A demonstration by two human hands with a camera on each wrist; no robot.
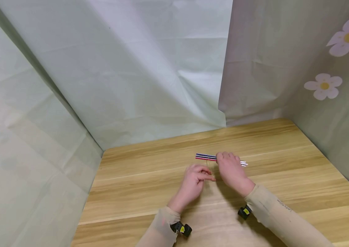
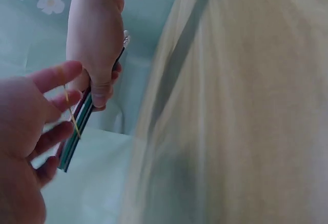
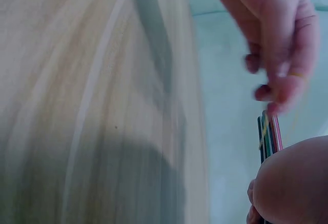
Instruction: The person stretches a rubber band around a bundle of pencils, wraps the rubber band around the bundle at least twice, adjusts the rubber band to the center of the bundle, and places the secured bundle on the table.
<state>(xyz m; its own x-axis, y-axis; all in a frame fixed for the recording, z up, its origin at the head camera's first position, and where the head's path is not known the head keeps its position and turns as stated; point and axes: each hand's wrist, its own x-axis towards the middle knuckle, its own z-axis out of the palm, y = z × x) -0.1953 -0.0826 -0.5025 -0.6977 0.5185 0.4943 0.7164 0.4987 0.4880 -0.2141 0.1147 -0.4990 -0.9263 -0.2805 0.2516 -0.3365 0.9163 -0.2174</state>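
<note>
My right hand (image 1: 232, 170) grips a bundle of slim pencils (image 1: 203, 156) in dark, green and red colours. Their left ends stick out beside the thumb, and silvery white ends show past the far side of the hand. A thin yellow rubber band (image 2: 70, 108) goes round the exposed part of the bundle and is stretched taut toward my left hand (image 1: 193, 181). It is hooked over that hand's fingers, which are bent and spread apart in the left wrist view. In the right wrist view the left fingertips are close to the pencil ends.
Both hands are above a wood-grain table (image 1: 131, 192). Pale sheeting (image 1: 149, 85) rises along its back and left edges, and a flower-printed sheet (image 1: 322, 113) stands on the right. Each wrist carries a small black camera (image 1: 181, 229) on a strap.
</note>
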